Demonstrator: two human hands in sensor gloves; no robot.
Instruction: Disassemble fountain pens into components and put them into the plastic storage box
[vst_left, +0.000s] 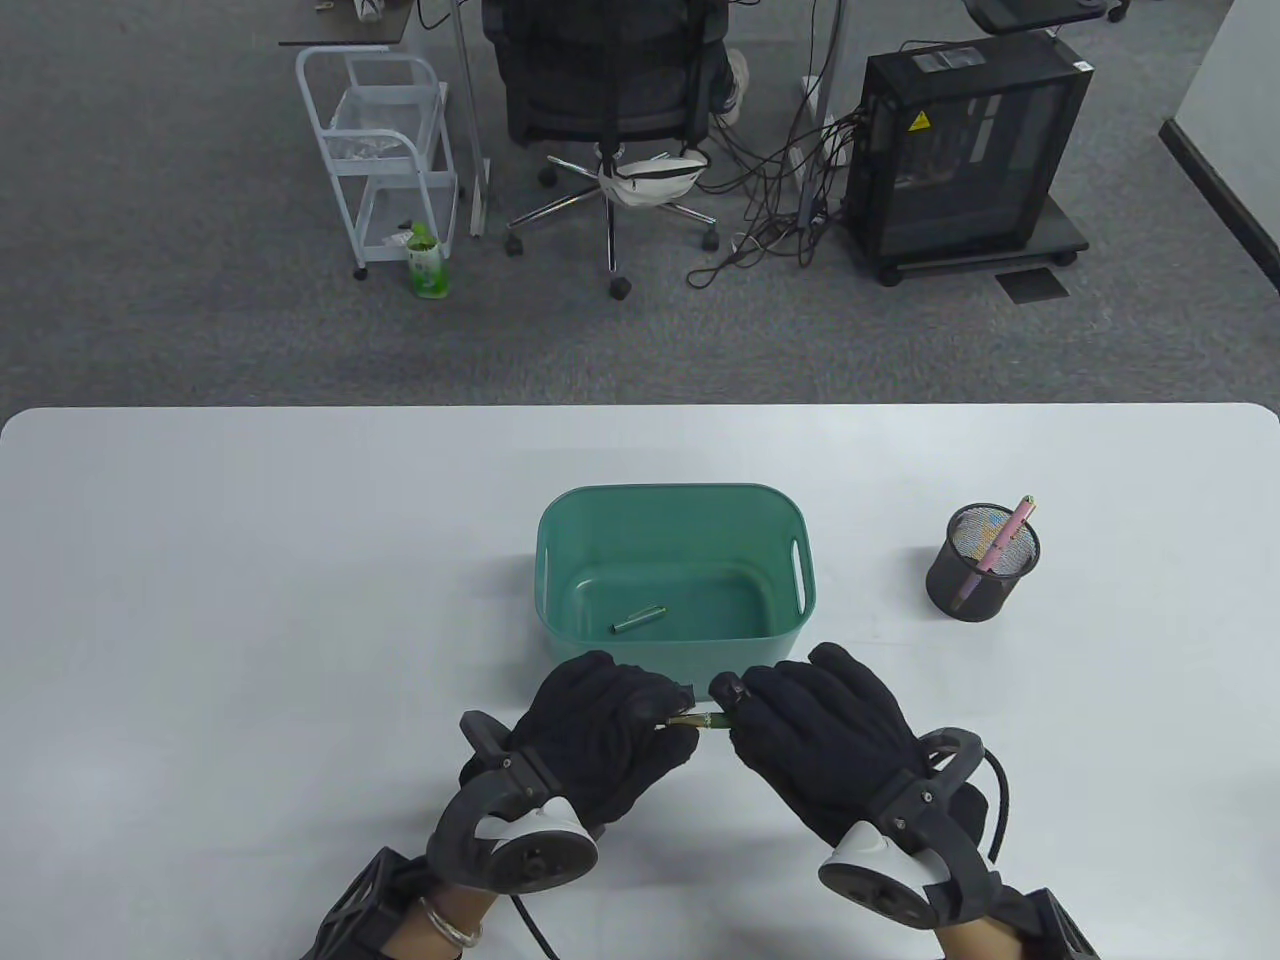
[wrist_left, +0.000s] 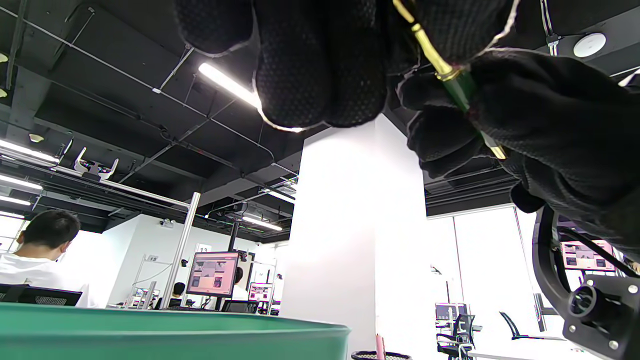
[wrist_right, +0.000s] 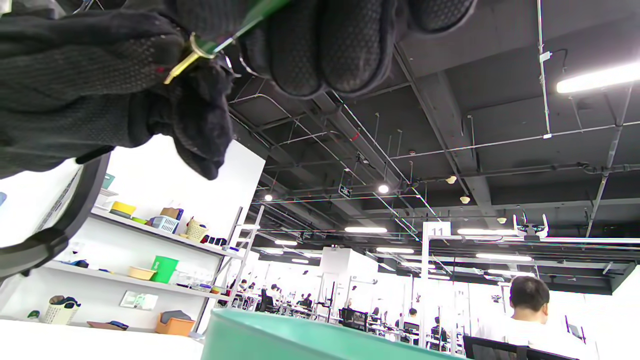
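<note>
White tabletop (vst_left: 250, 600), left hand (vst_left: 590, 735) and right hand (vst_left: 820, 735) each in closed grip on 1 green fountain pen (vst_left: 700, 720) held between them, just before green storage box (vst_left: 560, 560) containing 1 pen part (vst_left: 638, 619), mesh pen cup (vst_left: 980, 575) right with 1 pink pen (vst_left: 1000, 550).

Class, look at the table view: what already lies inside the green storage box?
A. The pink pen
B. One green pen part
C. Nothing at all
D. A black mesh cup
B: a single green pen part lies on the floor of the green storage box, while the pink pen stands in the black mesh cup to the box's right.
</note>
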